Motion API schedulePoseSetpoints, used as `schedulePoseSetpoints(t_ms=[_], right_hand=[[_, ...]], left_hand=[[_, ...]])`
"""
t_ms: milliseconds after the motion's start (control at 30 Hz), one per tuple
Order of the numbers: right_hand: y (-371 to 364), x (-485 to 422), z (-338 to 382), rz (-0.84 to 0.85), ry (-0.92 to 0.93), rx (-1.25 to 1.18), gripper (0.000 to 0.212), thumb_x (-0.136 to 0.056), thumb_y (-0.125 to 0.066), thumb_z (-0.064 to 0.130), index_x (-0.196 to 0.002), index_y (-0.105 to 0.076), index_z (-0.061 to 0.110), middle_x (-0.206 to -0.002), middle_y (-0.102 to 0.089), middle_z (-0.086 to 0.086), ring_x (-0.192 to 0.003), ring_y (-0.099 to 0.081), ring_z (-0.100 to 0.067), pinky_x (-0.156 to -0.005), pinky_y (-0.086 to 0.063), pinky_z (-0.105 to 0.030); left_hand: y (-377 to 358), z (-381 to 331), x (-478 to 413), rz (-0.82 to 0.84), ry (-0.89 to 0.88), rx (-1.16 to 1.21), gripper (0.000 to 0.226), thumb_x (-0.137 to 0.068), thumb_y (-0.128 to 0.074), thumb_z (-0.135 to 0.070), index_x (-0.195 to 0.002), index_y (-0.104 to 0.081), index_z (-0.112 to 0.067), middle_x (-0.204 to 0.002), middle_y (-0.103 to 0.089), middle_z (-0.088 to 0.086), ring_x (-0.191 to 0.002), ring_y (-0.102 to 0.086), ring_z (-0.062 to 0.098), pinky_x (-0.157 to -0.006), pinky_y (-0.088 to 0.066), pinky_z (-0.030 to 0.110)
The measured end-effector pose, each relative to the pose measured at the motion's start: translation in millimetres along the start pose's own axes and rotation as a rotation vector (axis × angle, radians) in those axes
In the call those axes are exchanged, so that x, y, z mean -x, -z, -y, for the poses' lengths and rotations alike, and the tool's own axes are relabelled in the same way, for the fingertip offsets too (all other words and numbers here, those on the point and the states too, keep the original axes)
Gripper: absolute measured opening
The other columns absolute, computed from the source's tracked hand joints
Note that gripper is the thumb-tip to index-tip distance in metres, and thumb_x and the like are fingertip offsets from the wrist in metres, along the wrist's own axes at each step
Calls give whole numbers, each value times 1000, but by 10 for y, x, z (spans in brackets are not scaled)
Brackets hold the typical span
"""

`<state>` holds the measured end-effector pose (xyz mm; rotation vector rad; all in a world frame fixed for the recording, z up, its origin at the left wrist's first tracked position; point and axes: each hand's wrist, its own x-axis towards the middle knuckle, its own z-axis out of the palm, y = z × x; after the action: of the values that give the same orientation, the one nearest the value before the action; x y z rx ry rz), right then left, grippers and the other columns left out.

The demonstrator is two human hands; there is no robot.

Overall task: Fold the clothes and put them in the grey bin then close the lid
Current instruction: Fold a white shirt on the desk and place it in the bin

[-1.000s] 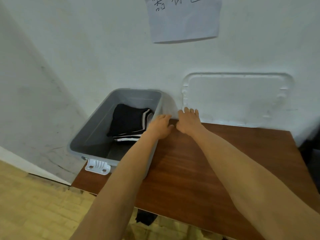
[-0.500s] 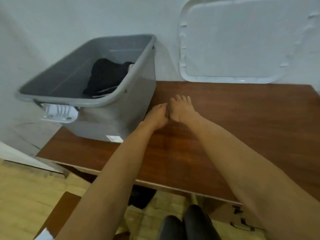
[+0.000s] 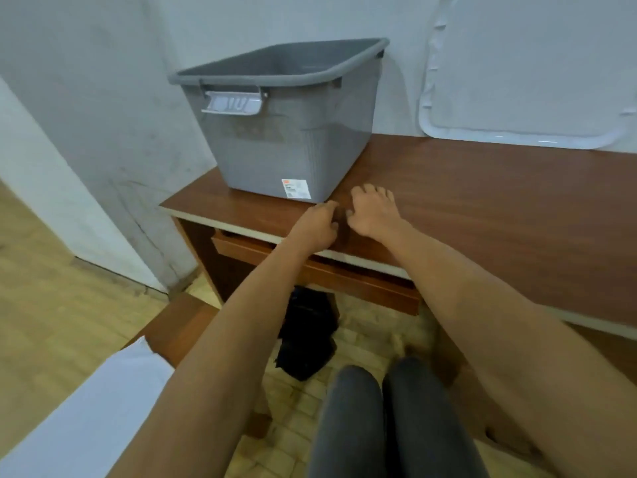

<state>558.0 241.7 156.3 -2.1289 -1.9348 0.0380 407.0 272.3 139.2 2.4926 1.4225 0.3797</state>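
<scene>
The grey bin (image 3: 293,132) stands open on the left end of the brown desk (image 3: 482,201), and from this low angle its inside is hidden. Its white lid (image 3: 527,74) leans against the wall at the right, behind the desk. Both hands lie on the desk near its front edge, just in front of the bin's near right corner. My left hand (image 3: 317,225) rests with loosely curled fingers and holds nothing. Close beside it, my right hand (image 3: 372,212) lies palm down with its fingers spread.
A black, cloth-like heap (image 3: 306,339) lies on the floor under the desk. A wooden seat (image 3: 179,326) with something white (image 3: 86,408) on it is at the lower left. My legs in grey trousers (image 3: 379,426) are below. The wall corner juts out left of the desk.
The view has dropped lower, so the folded dark clothes in the bin no longer show. Both hands have slid back from the desk's far side to its front edge.
</scene>
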Motion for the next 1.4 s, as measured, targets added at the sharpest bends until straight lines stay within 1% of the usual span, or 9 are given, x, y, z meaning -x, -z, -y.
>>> schedulePoseSetpoints(t_ms=[133,367,567,667,767,967,1100,1200,1400], right_hand=[[-73,483,595,-18,86,-37,36,-98,-54,30,-128,-56,10,-135,-53,-17,-126,-45,-38,-106,-36,-46],[-596,1107,1740,89,294,-54,26,-98,-54,30,-117,-60,14,-123,-58,-12,-122,-48,-35,-100,-41,-44],[-1225,1692,2660,238,432,-48,28,-100,-54,28,-121,-64,12,-128,-59,-12,-125,-48,-34,-103,-40,-46],[-1565,1987,2961,358,420,-87,25,-99,-57,28,-115,-67,12,-125,-62,-11,-120,-55,-33,-94,-46,-41],[-1988,2247,3114,526,348,-146,24,-94,-60,29,-112,-66,14,-120,-64,-10,-111,-60,-33,-84,-48,-37],[-2847,2448,3250,666,32,-326,47,-97,-51,36,-140,-51,16,-136,-55,-10,-118,-56,-34,-101,-49,-47],[-3084,2347,3318,758,-114,-401,36,-95,-54,40,-119,-59,14,-104,-59,-8,-89,-59,-27,-80,-55,-39],[-3009,2363,3358,800,-201,-485,22,-98,-62,28,-109,-55,11,-91,-55,-6,-76,-55,-22,-62,-47,-32],[-3160,2322,3342,758,-329,-618,36,-98,-63,29,-122,-62,3,-122,-66,-15,-107,-64,-35,-87,-57,-43]], left_hand=[[105,267,797,-112,78,27,29,-94,-58,-13,-123,-58,-14,-121,-63,10,-114,-58,30,-97,-51,48],[116,1078,2143,-182,372,84,41,-97,-51,-10,-137,-53,-13,-128,-62,11,-118,-59,30,-96,-52,43],[-144,1812,3295,-250,703,174,37,-96,-48,-9,-130,-64,-11,-126,-68,13,-116,-62,34,-91,-51,39],[-262,2075,3822,-281,898,241,26,-97,-52,-18,-114,-71,-13,-115,-71,8,-110,-63,31,-90,-53,40],[-468,2229,4330,-266,1100,290,25,-95,-51,-24,-79,-61,-8,-84,-64,9,-93,-63,35,-70,-45,35],[-976,2366,5257,-92,1513,376,38,-103,-44,-22,-134,-53,-1,-133,-58,17,-121,-57,34,-86,-44,37],[-1055,2422,5574,-132,1637,579,46,-106,-38,-13,-150,-41,0,-152,-46,21,-137,-46,38,-109,-42,42],[-1044,2450,5662,-284,1733,760,50,-106,-43,-19,-153,-36,-2,-154,-43,19,-137,-45,39,-114,-41,46],[-1184,2507,5793,-718,1797,1091,57,-95,-70,-30,-141,-51,-3,-139,-58,17,-126,-55,40,-96,-48,48]])
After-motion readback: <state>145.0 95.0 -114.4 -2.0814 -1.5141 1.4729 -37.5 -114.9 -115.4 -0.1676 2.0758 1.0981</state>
